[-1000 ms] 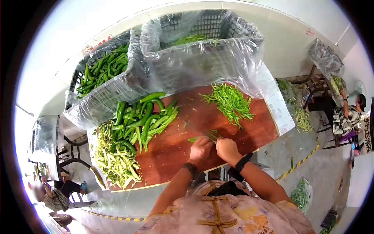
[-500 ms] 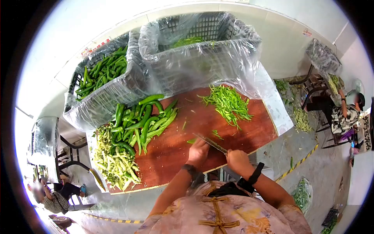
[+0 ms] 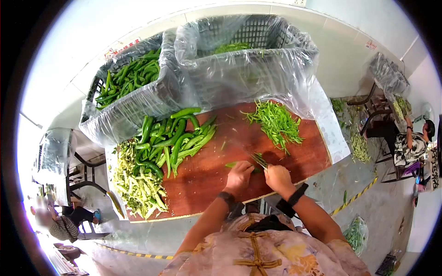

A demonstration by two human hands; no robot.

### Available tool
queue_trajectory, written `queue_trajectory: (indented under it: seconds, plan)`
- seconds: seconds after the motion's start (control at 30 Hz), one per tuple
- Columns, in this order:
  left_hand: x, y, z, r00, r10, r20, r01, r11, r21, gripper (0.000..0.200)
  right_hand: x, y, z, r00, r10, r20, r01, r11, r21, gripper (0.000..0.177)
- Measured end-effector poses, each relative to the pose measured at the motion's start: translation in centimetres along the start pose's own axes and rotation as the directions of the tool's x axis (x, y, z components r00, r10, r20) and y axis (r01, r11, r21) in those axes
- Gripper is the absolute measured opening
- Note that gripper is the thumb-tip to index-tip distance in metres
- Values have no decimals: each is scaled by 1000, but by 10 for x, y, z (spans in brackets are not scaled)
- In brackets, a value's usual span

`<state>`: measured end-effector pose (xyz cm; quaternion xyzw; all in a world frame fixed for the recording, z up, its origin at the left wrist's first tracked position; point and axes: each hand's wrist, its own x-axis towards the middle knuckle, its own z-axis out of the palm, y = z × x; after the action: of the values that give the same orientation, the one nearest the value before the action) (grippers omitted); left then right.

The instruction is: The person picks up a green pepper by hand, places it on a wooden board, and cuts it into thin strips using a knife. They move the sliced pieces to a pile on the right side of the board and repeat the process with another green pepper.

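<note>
My left hand (image 3: 239, 176) is closed over a green pepper piece (image 3: 230, 164) on the reddish-brown board (image 3: 202, 177), and only its tip shows past the fingers. Gripped in my right hand (image 3: 278, 178) is a knife (image 3: 259, 159). Its blade points up and left, just right of my left hand, and green bits seem to lie along it. A pile of thin green pepper strips (image 3: 276, 125) sits beyond the knife. Whole and halved green peppers (image 3: 175, 140) lie heaped on the board's left, beside pale seedy pepper cores (image 3: 138, 184).
Two plastic-lined crates stand behind the board: one with whole peppers (image 3: 129, 76), the other crate (image 3: 248, 69) with green strips. A seated person (image 3: 410, 142) works far right, another person (image 3: 62, 225) far left. A bag of greens (image 3: 356, 234) is on the floor.
The knife has turned from lying flatter toward the left hand to pointing more away from me, nearer the strip pile. My left hand stays on the pepper piece. The view has shifted slightly.
</note>
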<state>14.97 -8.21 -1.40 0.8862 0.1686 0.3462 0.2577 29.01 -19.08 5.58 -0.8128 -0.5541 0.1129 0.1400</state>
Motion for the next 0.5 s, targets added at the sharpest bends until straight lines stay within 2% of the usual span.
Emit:
queue_trajectory:
  seconds: [0.03, 0.1, 0.3, 0.5]
  plan:
    - [5, 7, -9, 1000, -1, 0, 1, 1000, -1, 23, -11, 1, -7, 999, -28, 41, 28, 1000, 3, 21]
    - [12, 20, -24, 996, 5, 85, -27, 965, 260, 18, -29, 1, -9, 998, -29, 58, 30, 1000, -8, 21]
    - [5, 7, -11, 1000, 11, 24, -15, 982, 191, 17, -42, -2, -15, 988, 32, 152, -23, 998, -57, 21]
    - [8, 9, -16, 1000, 26, 11, -28, 987, 159, 18, -15, -8, 8, 994, -51, 92, 51, 999, 1, 22]
